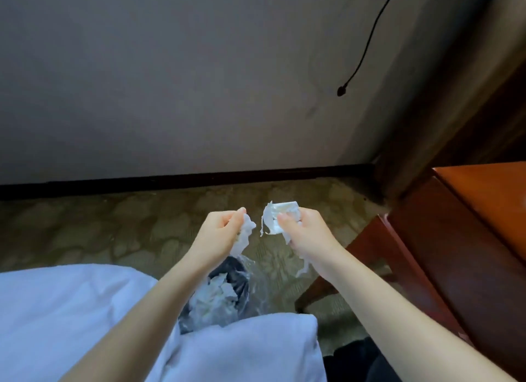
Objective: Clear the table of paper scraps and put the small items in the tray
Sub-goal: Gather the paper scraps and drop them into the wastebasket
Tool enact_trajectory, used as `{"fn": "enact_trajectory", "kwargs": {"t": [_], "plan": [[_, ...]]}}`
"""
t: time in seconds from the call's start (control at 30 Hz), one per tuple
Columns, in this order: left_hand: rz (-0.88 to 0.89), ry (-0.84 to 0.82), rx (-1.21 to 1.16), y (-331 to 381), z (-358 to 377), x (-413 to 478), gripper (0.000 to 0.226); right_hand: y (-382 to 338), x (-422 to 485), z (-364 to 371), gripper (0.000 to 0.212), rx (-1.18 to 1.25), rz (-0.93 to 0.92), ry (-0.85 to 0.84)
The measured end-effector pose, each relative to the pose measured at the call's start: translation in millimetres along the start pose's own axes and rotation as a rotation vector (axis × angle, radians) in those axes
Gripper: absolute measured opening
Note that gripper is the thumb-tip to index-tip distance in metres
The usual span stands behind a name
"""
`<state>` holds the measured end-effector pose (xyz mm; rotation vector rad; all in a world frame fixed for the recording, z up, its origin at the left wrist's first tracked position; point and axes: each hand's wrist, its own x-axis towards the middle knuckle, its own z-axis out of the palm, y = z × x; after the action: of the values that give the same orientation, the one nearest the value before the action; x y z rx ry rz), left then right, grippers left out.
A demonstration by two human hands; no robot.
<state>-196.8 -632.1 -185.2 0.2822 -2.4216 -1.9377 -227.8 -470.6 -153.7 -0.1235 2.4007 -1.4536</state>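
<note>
Patterned carpet [142,233] meets a grey wall [170,83] at a dark baseboard [199,179]. A black cable [367,40] hangs down the wall at upper right, with its plug end free. We see both bare forearms extending forward from the lower edge.

Left hand [219,231]: the fingers are curled, and the thumb and fingertips pinch a crumpled white scrap [247,233]. The scrap bulges out on the side facing the other hand and trails down below the palm.

Right hand [303,231]: the fingers are curled round a larger wad [280,215], with the thumb lying on its near face. We note torn edges standing out beyond the fingertips, toward the left hand and upward. A thin strip [303,266] hangs beside the wrist.

The scrap and the wad are near each other but apart, with carpet showing in the gap between them.

Below the hands stands a bin [240,273] with a clear liner [253,290], and it holds more white scraps [219,293]. The left hand's scrap hangs just above the bin's far rim.

White bedding [71,310] fills the lower left and covers the bin's near side. At the right edge we see a corner of the wooden table [484,194], well apart from both hands.
</note>
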Motion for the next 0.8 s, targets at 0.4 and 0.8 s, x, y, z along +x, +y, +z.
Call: {"fn": "enact_trajectory", "kwargs": {"t": [0.4, 0.8], "plan": [[-0.358, 0.109, 0.034, -139, -16, 30, 0.041, 84, 74, 108, 0.025, 0.072, 0.324, -0.174], [-0.544, 0.155, 0.069, -213, -18, 42, 0.045, 143, 114, 185, 0.023, 0.013, 0.555, -0.244]]}}
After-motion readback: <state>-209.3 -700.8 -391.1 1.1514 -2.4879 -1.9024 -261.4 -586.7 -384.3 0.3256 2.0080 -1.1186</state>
